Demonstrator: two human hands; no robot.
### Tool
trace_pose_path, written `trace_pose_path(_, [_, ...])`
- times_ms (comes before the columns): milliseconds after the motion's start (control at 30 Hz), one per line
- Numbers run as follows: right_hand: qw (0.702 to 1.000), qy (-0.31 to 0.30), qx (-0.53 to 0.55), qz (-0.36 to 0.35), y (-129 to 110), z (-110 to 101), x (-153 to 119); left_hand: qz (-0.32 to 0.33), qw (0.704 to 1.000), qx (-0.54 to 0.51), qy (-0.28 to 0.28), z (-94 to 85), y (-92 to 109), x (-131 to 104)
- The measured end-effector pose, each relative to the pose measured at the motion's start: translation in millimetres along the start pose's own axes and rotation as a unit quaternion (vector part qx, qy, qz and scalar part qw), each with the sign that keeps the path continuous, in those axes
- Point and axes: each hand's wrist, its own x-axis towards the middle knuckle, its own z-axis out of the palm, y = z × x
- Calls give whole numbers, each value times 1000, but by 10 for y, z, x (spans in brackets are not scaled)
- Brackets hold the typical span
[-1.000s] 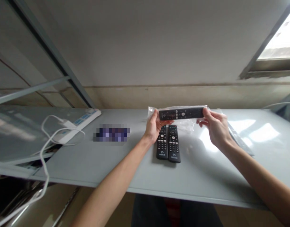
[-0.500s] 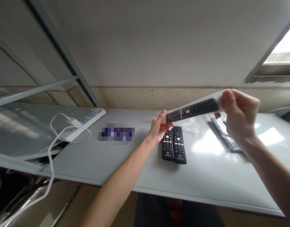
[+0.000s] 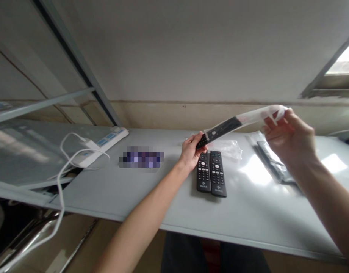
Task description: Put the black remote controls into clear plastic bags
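The left grip clamps a slim black remote control partly inside a crinkled clear plastic sleeve, whose upper end the right grip pinches, while below the left grip two button-studded remotes, their white lettering illegible, lie on the glossy grey desk before a grey wall.

Held remote: black plastic, looks mostly matt. Sleeve around it: thin see-through plastic, kinda wrinkly, bit shiny. Other two remotes: same black plastic, pretty low sheen. Desk: smooth grey, properly glossy, big glare patches. Loose wrapper: clear crinkled film. Power strip: smooth white plastic. Wall: flat matt finish.
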Motion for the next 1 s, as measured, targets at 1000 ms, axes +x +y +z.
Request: trace_pose_path(1000, [893, -73, -443, 46, 567, 181, -481, 8, 992, -26, 121, -30, 79, 67])
